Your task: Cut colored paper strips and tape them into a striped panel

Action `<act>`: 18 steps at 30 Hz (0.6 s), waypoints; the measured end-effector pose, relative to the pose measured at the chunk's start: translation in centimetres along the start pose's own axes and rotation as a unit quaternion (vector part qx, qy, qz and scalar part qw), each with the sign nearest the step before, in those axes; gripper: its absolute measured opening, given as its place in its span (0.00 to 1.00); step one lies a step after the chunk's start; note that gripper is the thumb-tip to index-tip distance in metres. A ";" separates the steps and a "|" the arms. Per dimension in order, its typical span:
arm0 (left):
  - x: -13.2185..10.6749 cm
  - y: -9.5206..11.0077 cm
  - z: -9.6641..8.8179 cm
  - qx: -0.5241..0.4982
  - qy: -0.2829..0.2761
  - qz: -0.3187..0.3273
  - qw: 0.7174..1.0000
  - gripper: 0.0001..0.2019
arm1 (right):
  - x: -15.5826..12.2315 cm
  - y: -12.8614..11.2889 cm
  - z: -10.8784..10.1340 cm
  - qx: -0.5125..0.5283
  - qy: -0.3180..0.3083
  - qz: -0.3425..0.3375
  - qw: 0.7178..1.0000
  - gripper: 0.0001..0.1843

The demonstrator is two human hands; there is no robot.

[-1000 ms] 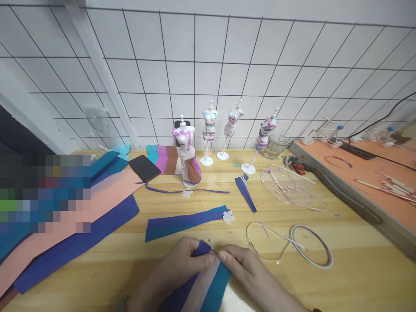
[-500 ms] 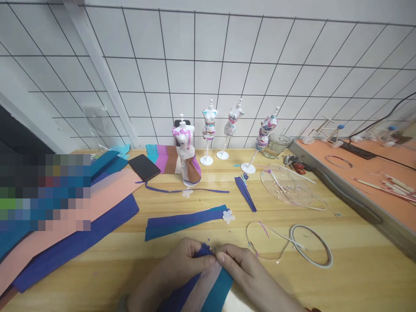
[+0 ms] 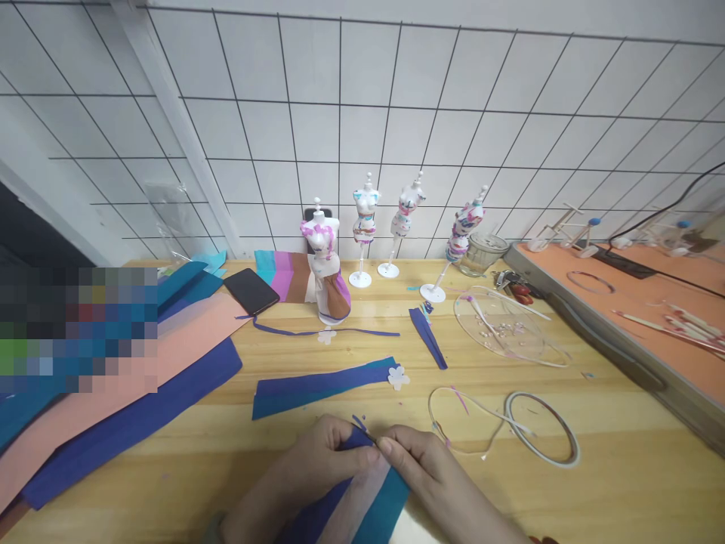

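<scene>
At the near edge of the wooden table (image 3: 623, 483), my left hand (image 3: 317, 465) and my right hand (image 3: 422, 472) pinch the top edge of a striped crepe paper piece (image 3: 368, 502) in purple, pale pink and teal. The fingertips of both hands meet at its purple corner. Just beyond lies a purple and teal paper strip (image 3: 317, 385) with a small white paper flower (image 3: 398, 376) at its right end. A mini mannequin (image 3: 327, 264) in a brown and purple paper skirt stands farther back.
Three small mannequins on stands (image 3: 408, 227) line the tiled wall. Large crepe sheets (image 3: 170, 355) and a black phone (image 3: 252, 291) lie at left. A clear plate (image 3: 498, 325), a glass jar (image 3: 480, 253), wire rings (image 3: 541, 427) and an orange board (image 3: 651, 317) sit at right.
Both hands have shifted very slightly while still pinching the paper's top edge; the paper's corner looks a little more gathered. Nothing else has moved.
</scene>
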State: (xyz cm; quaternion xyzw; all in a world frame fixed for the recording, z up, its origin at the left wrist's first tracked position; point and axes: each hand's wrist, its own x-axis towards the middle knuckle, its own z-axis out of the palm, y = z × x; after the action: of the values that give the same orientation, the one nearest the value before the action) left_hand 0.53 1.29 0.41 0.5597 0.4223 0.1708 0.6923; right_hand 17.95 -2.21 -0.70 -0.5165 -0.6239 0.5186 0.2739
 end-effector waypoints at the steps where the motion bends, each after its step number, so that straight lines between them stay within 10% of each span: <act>1: 0.0 0.0 0.0 -0.001 0.004 0.001 1.000 0.16 | 0.0 0.0 0.0 0.002 0.000 0.002 1.000 0.23; 10: 0.1 -0.2 -0.6 -0.120 0.056 -0.002 0.991 0.17 | -0.2 -0.6 -0.5 0.126 0.105 0.049 0.985 0.25; 18: 0.2 0.5 -1.1 -0.298 0.209 0.008 0.931 0.10 | 0.2 -0.2 -0.1 0.221 0.047 0.009 0.974 0.23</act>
State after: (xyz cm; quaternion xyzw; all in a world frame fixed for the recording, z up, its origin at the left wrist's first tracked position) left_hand -0.08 2.27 0.75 0.2825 0.4829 0.4071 0.7220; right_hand 17.86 -1.95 -0.58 -0.4725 -0.4760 0.6211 0.4054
